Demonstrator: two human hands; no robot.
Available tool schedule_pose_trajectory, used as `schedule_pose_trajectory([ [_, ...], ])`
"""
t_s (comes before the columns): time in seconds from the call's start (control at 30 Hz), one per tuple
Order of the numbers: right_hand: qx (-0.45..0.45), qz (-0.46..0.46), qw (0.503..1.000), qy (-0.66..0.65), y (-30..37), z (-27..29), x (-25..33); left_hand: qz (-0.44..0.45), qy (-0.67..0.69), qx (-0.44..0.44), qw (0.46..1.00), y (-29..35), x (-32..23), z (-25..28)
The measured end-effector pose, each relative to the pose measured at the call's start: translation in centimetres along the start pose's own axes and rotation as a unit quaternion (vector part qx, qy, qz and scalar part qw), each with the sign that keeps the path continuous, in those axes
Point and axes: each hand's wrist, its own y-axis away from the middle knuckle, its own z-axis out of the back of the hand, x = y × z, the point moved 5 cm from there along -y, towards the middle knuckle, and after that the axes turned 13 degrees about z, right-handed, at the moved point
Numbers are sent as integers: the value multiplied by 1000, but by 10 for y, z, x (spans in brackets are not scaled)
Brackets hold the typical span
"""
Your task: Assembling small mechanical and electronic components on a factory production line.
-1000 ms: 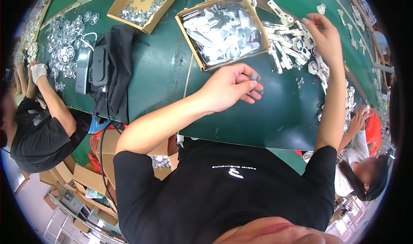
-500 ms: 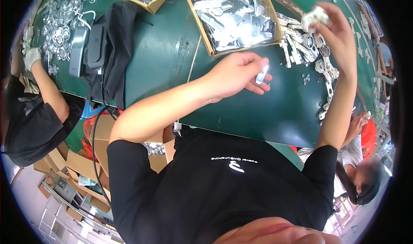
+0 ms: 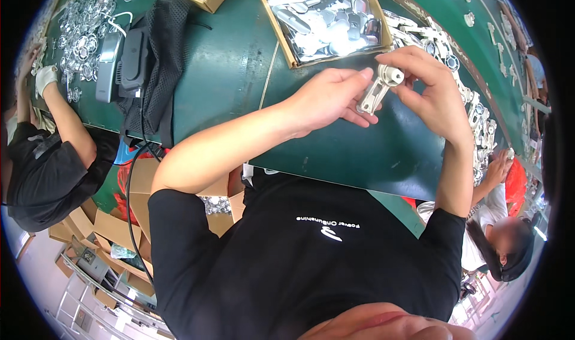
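Note:
My right hand grips a cream plastic part with a round hub at its upper end and a narrow slotted arm below. The hub sits between my right thumb and fingers. My left hand is closed at the part's lower end, thumb above and fingers underneath. The part largely hides the small silver oblong cover in my left fingers, so I cannot tell whether the two pieces are joined. Just beyond my hands is a cardboard tray of shiny silver covers.
Cream parts lie in a long heap on the right. A black mesh bag, a grey device and clear round pieces occupy the left. Another tray stands behind. Co-workers sit both sides; one wears a white glove.
My right hand has come down and left from the heap, bringing the cream part to my left hand. The left hand has stayed nearly in place; its silver cover is now largely hidden.

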Motion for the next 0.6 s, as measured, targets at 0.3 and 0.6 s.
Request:
schedule_pose_trajectory([
  [0.3,6,-21,1000,-2,1,-7,-1,-3,-2,-5,1000,1,0,0],
  [0.6,30,-27,999,0,4,-11,-2,-17,-18,-12,1000,1,3,-3],
])
